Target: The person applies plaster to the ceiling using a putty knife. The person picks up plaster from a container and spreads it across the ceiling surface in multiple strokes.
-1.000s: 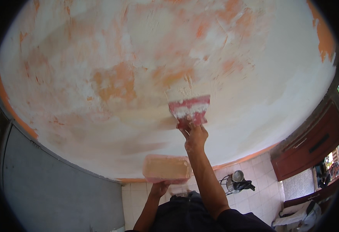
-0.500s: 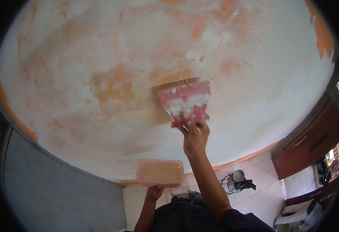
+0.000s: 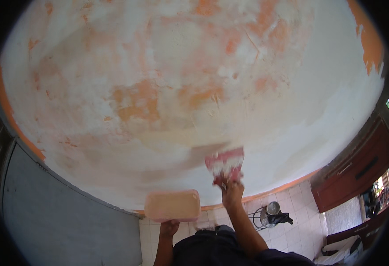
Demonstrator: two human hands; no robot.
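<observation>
My right hand (image 3: 232, 192) grips a wide red putty knife (image 3: 225, 164), its blade smeared with white filler. The blade lies at the lower part of a wall (image 3: 283, 119) coated in patchy white over orange; whether its edge touches the surface I cannot tell. Lower and to the left, my left hand (image 3: 169, 228) holds a shallow pinkish rectangular tub (image 3: 172, 205) by its near side. The tub looks pale beige inside, and the fingers under it are partly hidden.
A grey panel (image 3: 66, 208) stands at the left. On the white tiled floor (image 3: 294, 199) to the right is a dark stool-like frame (image 3: 257, 219) with a metal can (image 3: 273, 208) and a black bag or cloth (image 3: 281, 218). Reddish-brown wooden furniture (image 3: 354, 162) stands farther right.
My right hand has drawn the putty knife down the wall, toward me. The tub in my left hand has shifted slightly left and lower.
</observation>
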